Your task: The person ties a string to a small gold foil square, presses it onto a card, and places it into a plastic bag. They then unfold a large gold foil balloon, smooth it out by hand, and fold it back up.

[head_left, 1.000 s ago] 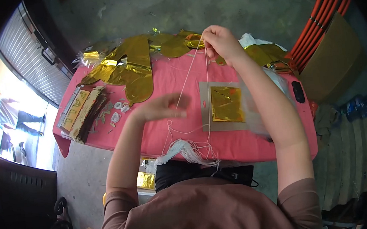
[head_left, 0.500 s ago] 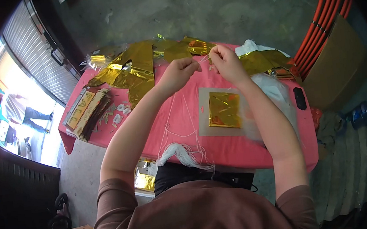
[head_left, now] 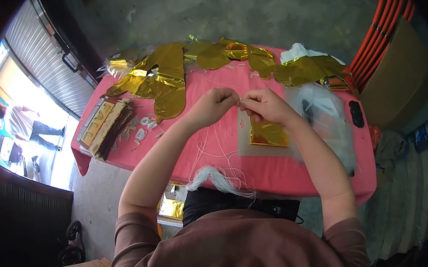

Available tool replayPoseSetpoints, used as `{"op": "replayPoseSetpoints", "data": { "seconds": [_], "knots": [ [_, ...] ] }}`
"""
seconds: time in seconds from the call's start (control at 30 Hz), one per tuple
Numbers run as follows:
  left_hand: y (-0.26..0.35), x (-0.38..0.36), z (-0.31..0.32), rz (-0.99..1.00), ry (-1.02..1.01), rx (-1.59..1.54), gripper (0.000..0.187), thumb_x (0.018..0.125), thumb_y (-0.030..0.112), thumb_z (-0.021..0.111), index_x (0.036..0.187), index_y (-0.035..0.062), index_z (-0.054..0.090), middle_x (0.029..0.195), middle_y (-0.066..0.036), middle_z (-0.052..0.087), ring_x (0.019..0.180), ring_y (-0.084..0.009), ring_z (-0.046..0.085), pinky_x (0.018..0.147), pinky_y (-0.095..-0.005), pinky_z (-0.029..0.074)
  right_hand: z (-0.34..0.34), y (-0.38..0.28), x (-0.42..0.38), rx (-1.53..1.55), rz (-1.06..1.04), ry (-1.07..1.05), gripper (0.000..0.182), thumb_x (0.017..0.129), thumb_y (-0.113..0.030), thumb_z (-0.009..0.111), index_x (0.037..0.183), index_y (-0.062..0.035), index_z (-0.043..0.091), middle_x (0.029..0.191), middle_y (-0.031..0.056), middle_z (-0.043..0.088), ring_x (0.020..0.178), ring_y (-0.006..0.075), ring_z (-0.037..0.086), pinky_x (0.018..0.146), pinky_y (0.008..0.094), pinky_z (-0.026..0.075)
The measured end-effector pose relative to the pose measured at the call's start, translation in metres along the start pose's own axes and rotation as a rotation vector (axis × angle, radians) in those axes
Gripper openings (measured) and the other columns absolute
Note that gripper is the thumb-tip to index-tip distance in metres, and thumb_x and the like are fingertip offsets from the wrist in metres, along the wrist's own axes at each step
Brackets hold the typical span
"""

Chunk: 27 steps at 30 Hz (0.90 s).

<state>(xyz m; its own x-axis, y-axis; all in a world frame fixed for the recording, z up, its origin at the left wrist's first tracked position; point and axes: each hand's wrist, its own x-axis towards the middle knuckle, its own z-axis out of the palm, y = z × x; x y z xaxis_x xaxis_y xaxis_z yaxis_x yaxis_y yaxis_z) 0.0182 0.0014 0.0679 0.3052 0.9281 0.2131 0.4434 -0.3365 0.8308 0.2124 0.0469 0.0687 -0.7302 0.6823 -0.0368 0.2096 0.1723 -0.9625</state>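
Note:
My left hand (head_left: 216,106) and my right hand (head_left: 267,107) meet above the middle of the pink-covered table. Both are closed in a pinch on a thin white string (head_left: 216,133), their fingertips almost touching. From there it trails down to a bundle of white string (head_left: 211,177) at the near table edge. Under my right hand lies a folded gold foil packet (head_left: 269,136) on a grey card (head_left: 248,148). Flat gold foil balloons (head_left: 170,68) stretch along the far side, beyond both hands.
A stack of cards (head_left: 102,125) stands at the table's left, beside small scraps and white coils (head_left: 142,133). On the right lie clear plastic bags (head_left: 327,123) and a black object (head_left: 356,114). Red pipes (head_left: 378,27) and cardboard (head_left: 397,71) lean beyond. A person (head_left: 27,124) is outside the doorway.
Both hands have come nearer to my body and closer together, with the string still pinched. The gold balloons behind them are now less covered, while my right hand overlaps the foil packet.

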Motion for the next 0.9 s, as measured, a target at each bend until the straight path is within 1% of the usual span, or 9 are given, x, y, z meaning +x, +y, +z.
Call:
{"op": "replayPoseSetpoints", "data": {
  "seconds": [0.1, 0.2, 0.33, 0.4, 0.53, 0.63, 0.77, 0.83, 0.9],
  "knots": [
    [-0.011, -0.009, 0.009, -0.168, -0.030, -0.339, 0.023, 0.094, 0.022, 0.048, 0.090, 0.0030, 0.060, 0.067, 0.001, 0.050, 0.058, -0.0079, 0.046, 0.054, -0.0241, 0.038, 0.005, 0.007, 0.001, 0.630, -0.092, -0.082, 0.024, 0.092, -0.022, 0.052, 0.084, -0.0022, 0.063, 0.071, 0.0047, 0.062, 0.049, 0.0069, 0.052, 0.045, 0.0188, 0.041],
    [-0.018, -0.019, 0.029, -0.320, -0.082, -0.710, 0.023, 0.096, 0.027, 0.047, 0.091, 0.0067, 0.057, 0.061, 0.006, 0.035, 0.050, -0.0038, 0.031, 0.044, -0.0191, 0.025, 0.008, -0.001, 0.002, 0.786, -0.171, 0.115, 0.022, 0.092, -0.018, 0.052, 0.085, -0.0008, 0.063, 0.072, 0.0045, 0.063, 0.050, 0.0061, 0.052, 0.045, 0.0182, 0.042],
    [-0.004, -0.021, 0.031, -0.273, -0.162, -0.630, 0.026, 0.096, 0.027, 0.045, 0.089, 0.0047, 0.056, 0.060, 0.006, 0.035, 0.050, -0.0035, 0.030, 0.044, -0.0189, 0.024, 0.014, 0.012, 0.004, 0.198, -0.264, 0.317, 0.021, 0.092, -0.016, 0.052, 0.089, 0.0004, 0.064, 0.076, 0.0055, 0.065, 0.050, 0.0063, 0.053, 0.045, 0.0195, 0.043],
    [0.001, -0.017, 0.009, -0.321, -0.139, -0.856, 0.027, 0.097, 0.028, 0.044, 0.088, 0.0057, 0.055, 0.060, 0.006, 0.035, 0.049, -0.0034, 0.028, 0.044, -0.0197, 0.023, 0.013, 0.025, -0.001, -0.064, -0.141, 0.072, 0.020, 0.092, -0.015, 0.052, 0.094, 0.0007, 0.064, 0.082, 0.0069, 0.067, 0.050, 0.0064, 0.053, 0.046, 0.0205, 0.044],
    [-0.006, -0.013, 0.010, -0.255, -0.112, -0.905, 0.025, 0.097, 0.028, 0.044, 0.087, 0.0072, 0.054, 0.059, 0.007, 0.034, 0.048, -0.0036, 0.027, 0.043, -0.0200, 0.022, 0.011, -0.006, -0.022, 0.396, -0.236, -0.093, 0.020, 0.092, -0.017, 0.052, 0.097, -0.0038, 0.066, 0.082, 0.0036, 0.067, 0.050, 0.0047, 0.051, 0.046, 0.0207, 0.042],
    [0.017, -0.009, 0.026, -0.305, -0.215, -0.916, 0.024, 0.097, 0.028, 0.045, 0.084, 0.0089, 0.052, 0.056, 0.008, 0.029, 0.047, -0.0039, 0.025, 0.043, -0.0198, 0.021, -0.005, -0.008, -0.004, -0.035, -0.437, 0.293, 0.021, 0.093, -0.018, 0.051, 0.098, -0.0044, 0.066, 0.079, 0.0011, 0.066, 0.050, 0.0038, 0.049, 0.048, 0.0198, 0.041],
    [0.006, 0.007, -0.018, -0.082, -0.082, -0.954, 0.023, 0.096, 0.028, 0.046, 0.086, 0.0089, 0.053, 0.057, 0.008, 0.031, 0.048, -0.0038, 0.028, 0.043, -0.0200, 0.022, 0.003, -0.008, -0.012, -0.107, -0.228, 0.229, 0.022, 0.093, -0.015, 0.049, 0.100, -0.0032, 0.066, 0.073, -0.0017, 0.062, 0.050, 0.0022, 0.047, 0.047, 0.0177, 0.038],
    [0.004, 0.010, -0.003, -0.131, -0.034, -0.876, 0.022, 0.095, 0.028, 0.047, 0.087, 0.0087, 0.054, 0.058, 0.008, 0.032, 0.049, -0.0036, 0.028, 0.043, -0.0201, 0.022, 0.007, -0.022, -0.019, 0.159, -0.267, -0.032, 0.022, 0.093, -0.015, 0.050, 0.101, -0.0040, 0.066, 0.069, -0.0041, 0.060, 0.052, 0.0016, 0.044, 0.048, 0.0179, 0.038],
    [0.011, 0.007, 0.011, -0.251, -0.094, -0.758, 0.020, 0.094, 0.026, 0.049, 0.088, 0.0083, 0.055, 0.060, 0.008, 0.033, 0.050, -0.0035, 0.028, 0.043, -0.0202, 0.021, 0.002, -0.037, -0.011, 0.046, -0.376, 0.155, 0.022, 0.093, -0.016, 0.050, 0.101, -0.0038, 0.066, 0.068, -0.0036, 0.060, 0.051, 0.0018, 0.045, 0.048, 0.0182, 0.039]
  ]
}}
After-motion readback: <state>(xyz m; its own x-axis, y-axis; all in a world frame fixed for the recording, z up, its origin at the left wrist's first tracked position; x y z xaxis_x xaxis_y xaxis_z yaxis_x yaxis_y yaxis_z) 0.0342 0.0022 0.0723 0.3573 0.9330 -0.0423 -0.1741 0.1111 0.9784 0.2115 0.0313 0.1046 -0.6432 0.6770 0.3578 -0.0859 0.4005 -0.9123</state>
